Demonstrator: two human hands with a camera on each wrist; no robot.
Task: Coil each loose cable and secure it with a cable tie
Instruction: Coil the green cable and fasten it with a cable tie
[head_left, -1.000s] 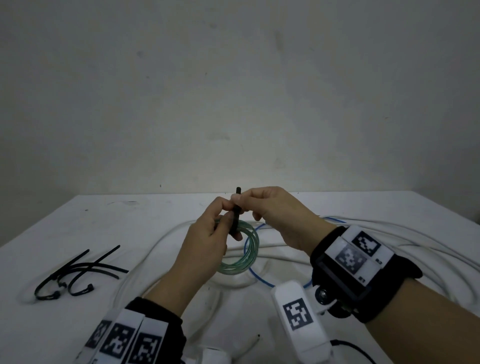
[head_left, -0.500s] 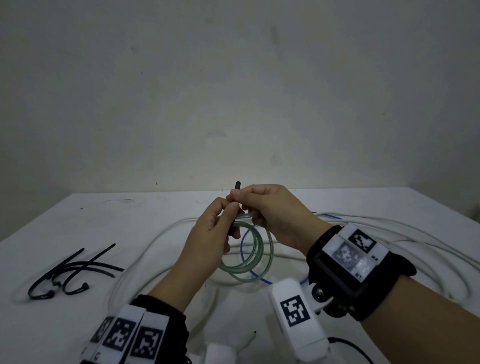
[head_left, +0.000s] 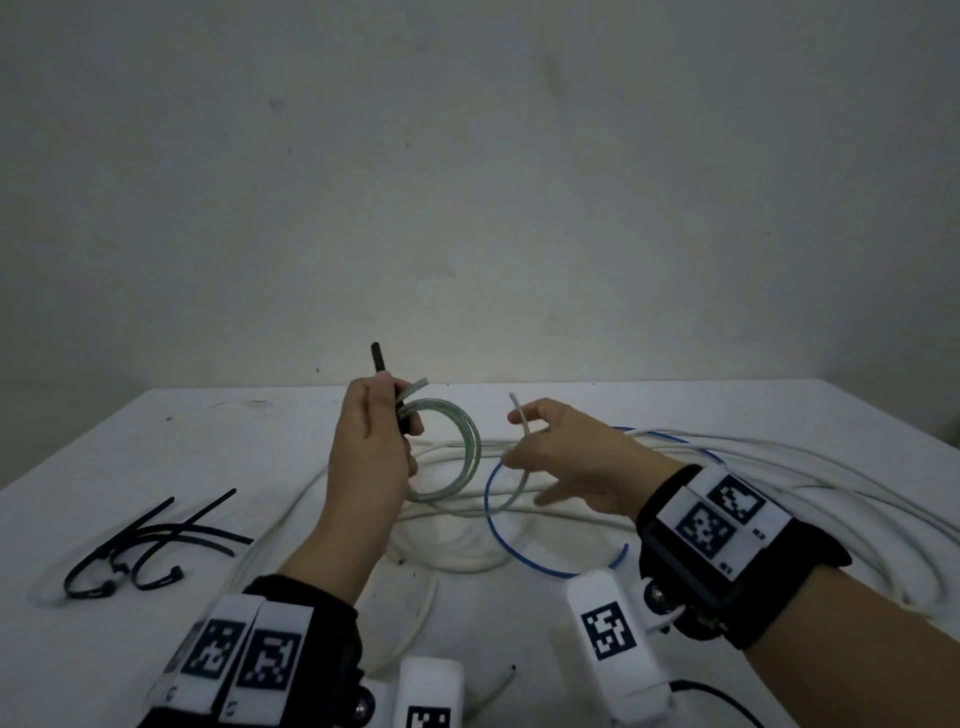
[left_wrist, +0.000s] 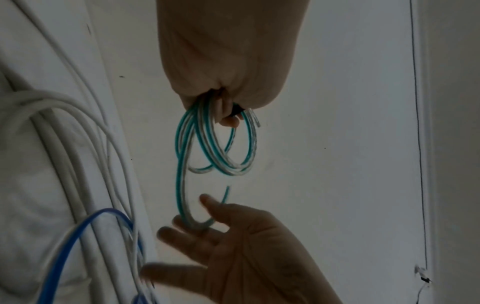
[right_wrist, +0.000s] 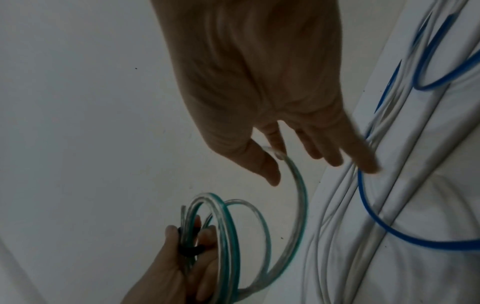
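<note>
Pinching the green-striped coil (head_left: 451, 453) and a black cable tie (head_left: 378, 358) above the surface's (head_left: 156, 467) middle, the left hand (head_left: 370, 457) grips firmly. The right hand (head_left: 576, 457), fingers spread, hooks the coil's loose end. White cables (head_left: 779, 467), a blue wire (head_left: 498, 525) lie beneath; spare ties (head_left: 150, 545) sit near the left edge, seen only from the head.

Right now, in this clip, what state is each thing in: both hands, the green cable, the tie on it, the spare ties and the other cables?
left hand: grips the coil and tie together
right hand: fingers spread, loose cable end between thumb and forefinger
green-striped clear cable: mostly coiled, one end loose
black cable tie: looped round the coil, tail sticking up
spare cable ties: lying loose on the table
white cables: uncoiled
blue cable: uncoiled
</note>
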